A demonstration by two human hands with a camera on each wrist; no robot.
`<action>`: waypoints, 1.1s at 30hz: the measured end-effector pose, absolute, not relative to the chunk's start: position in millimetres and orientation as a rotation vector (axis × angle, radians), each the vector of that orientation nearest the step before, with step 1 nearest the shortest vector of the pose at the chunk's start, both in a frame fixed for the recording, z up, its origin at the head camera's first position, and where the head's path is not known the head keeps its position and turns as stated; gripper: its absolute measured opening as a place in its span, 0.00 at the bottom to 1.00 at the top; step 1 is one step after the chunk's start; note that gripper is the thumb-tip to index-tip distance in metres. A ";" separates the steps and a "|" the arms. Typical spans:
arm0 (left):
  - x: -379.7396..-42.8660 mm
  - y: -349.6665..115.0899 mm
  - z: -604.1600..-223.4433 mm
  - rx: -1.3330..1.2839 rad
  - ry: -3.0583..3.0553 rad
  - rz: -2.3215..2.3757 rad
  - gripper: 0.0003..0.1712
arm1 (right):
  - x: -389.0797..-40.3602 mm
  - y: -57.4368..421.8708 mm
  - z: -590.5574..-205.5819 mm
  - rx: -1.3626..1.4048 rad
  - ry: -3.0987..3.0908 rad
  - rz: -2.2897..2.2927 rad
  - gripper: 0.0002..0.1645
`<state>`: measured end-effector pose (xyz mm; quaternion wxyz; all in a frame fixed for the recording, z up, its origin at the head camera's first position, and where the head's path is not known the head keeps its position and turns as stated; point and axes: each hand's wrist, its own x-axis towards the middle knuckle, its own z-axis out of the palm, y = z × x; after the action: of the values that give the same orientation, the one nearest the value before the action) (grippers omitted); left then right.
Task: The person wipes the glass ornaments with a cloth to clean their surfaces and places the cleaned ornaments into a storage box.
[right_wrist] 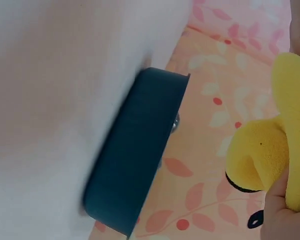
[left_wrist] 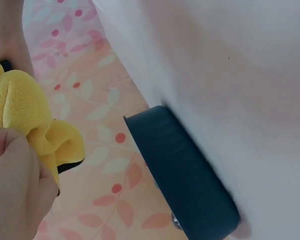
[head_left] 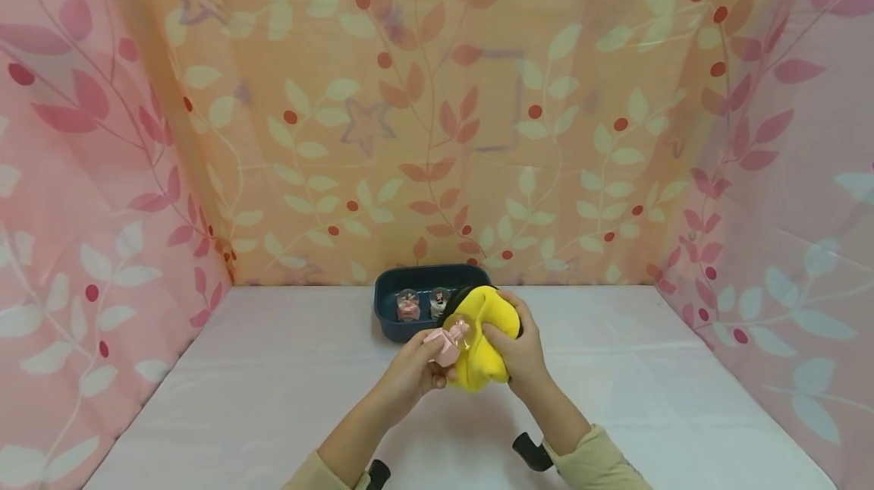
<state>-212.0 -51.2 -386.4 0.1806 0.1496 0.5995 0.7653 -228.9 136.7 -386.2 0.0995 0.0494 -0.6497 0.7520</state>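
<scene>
In the head view my left hand point(head_left: 407, 378) grips a small snow globe point(head_left: 445, 346) by its pink base, its clear dome turned toward a yellow cloth point(head_left: 497, 315). The cloth is plush with a dark edge, bunched up, and my right hand point(head_left: 529, 346) pinches it with the thumb on top. Cloth and dome meet or overlap; whether they touch I cannot tell. Both wrist views show the yellow cloth point(left_wrist: 25, 102) at the side, with the globe hidden there. Behind the hands, a dark blue tray point(head_left: 385, 327) holds two more snow globes, one pink point(head_left: 408, 306), one white point(head_left: 438, 303).
The tray stands on a white-covered table point(head_left: 287, 369), close to the back curtain point(head_left: 328, 171) with its leaf pattern. Pink patterned curtains point(head_left: 89, 194) close in both sides. Black straps or mounts point(head_left: 532, 452) sit at the wrists.
</scene>
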 end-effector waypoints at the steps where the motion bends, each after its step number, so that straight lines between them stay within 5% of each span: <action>1: -212.0 -51.3 -386.5 0.420 1.677 2.169 0.22 | -228.9 137.0 -387.5 0.128 -1.923 2.242 0.35; 6: -211.0 -52.9 -388.0 0.400 1.572 2.213 0.20 | -225.1 139.6 -388.5 0.165 -1.863 2.298 0.35; 20: -209.1 -55.3 -387.0 0.424 1.703 2.206 0.22 | -214.5 136.0 -391.1 0.834 -2.027 1.740 0.39; 25: -208.6 -54.8 -388.2 0.422 1.751 2.183 0.21 | -216.8 130.3 -394.4 0.851 -2.074 1.652 0.39; 33: -209.3 -56.0 -389.9 0.358 1.938 2.121 0.39 | -217.1 127.2 -393.1 0.669 -2.076 1.653 0.39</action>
<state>-209.3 -56.0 -389.9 0.1227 0.1227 0.6644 0.7270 -217.1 127.2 -393.1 0.2011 0.2394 -0.7431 0.5917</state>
